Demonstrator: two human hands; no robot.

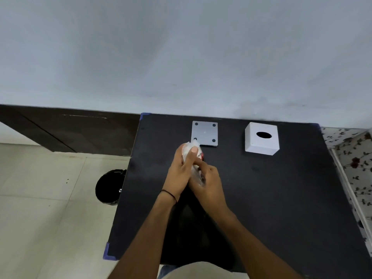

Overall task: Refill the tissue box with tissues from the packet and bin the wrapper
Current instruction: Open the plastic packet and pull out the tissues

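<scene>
Both hands meet over the middle of the black table (261, 198). My left hand (180, 172) and my right hand (210, 181) are closed together around a clear plastic wrapper (194, 172) with red print, crumpled between them; whether tissues are inside it I cannot tell. The white tissue box (261, 138) stands at the back right, its oval slot facing up. Its flat grey base plate (204, 133), with dark pads in the corners, lies apart from it at the back centre, just beyond my fingers.
A black bin (109, 187) stands on the tiled floor left of the table. A dark cabinet (80, 131) runs along the wall at the back left. A floral-patterned surface (356, 168) borders the table's right side.
</scene>
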